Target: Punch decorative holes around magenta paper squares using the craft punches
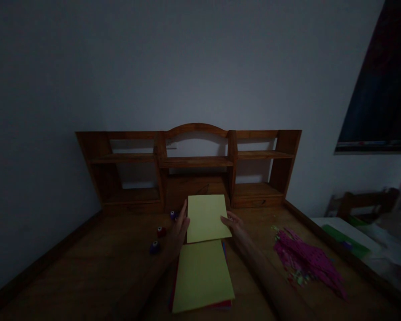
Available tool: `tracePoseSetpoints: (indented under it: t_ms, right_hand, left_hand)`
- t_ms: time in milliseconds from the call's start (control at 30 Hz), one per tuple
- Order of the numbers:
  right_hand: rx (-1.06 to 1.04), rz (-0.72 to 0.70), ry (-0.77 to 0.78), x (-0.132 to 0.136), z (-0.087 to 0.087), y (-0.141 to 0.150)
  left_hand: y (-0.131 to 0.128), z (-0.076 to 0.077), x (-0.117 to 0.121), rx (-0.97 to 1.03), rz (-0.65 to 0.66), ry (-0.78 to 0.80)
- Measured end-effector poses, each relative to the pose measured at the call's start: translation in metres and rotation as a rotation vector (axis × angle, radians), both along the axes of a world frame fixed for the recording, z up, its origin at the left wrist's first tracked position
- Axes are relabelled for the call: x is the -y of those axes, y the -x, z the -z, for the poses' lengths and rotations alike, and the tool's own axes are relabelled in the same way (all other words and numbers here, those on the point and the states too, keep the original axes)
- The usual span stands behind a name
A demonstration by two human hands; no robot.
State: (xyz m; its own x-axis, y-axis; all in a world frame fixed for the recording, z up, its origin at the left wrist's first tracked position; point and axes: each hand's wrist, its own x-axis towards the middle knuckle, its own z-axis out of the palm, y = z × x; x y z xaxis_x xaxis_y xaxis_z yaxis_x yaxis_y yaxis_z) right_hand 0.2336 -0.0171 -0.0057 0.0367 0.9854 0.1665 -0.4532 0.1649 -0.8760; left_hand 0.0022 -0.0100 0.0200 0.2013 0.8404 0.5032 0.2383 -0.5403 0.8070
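A yellow-green paper sheet (207,217) is raised off the desk, held by both hands at its side edges. My left hand (177,232) grips its left edge, thumb up along the paper. My right hand (234,226) pinches its right edge. Below it lies a stack of coloured sheets (202,276) with another yellow-green sheet on top and red and blue edges showing underneath. The room is very dim.
Three small round punches (161,232) in red and purple sit left of my left hand. A heap of pink punched paper scraps (305,261) lies on the right. A wooden shelf unit (194,162) stands at the back of the wooden desk (87,267).
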Motion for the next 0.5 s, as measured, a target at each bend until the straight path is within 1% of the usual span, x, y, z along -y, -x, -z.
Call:
tracePoseSetpoints:
  t_ms: [100, 233, 500]
  right_hand:
    - [0.002, 0.015, -0.007, 0.0031, -0.0023, 0.0006]
    - [0.014, -0.006, -0.005, 0.008, -0.0055, 0.0029]
    - [0.014, 0.006, 0.05, 0.0092, -0.0054, 0.0037]
  left_hand:
    - [0.0035, 0.0043, -0.0017, -0.093, 0.003, -0.016]
    - [0.0059, 0.0072, 0.0003, -0.181, -0.033, -0.01]
    - [0.0047, 0.0048, 0.0026, -0.124, -0.022, -0.033]
